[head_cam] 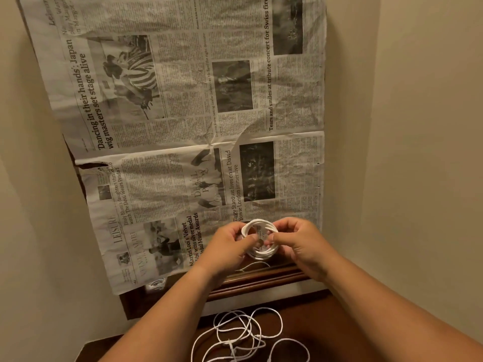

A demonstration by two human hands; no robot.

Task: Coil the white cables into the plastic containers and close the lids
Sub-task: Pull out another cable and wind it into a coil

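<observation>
White cable coil [258, 222]: wound tight, not yet boxed.
Held above newspaper [183, 126] near its front edge; pinched from both sides, left hand [230, 244] and right hand [300, 241] with fingers curled round the strands, short tail hanging below. Noted what looked like a clear container [156, 284] at left, coil inside, lid state unclear. Loose tangle [235, 333] lay nearer the body, uncoiled. Judged roughly midway.

the newspaper [183, 126] lies spread out far ahead. the coil [260, 240] is held between the left hand [230, 246] and the right hand [300, 244], over the paper's near edge. a container [156, 284] sits at the paper's near left corner. the loose cable [240, 333] lies nearest, between the arms.
</observation>
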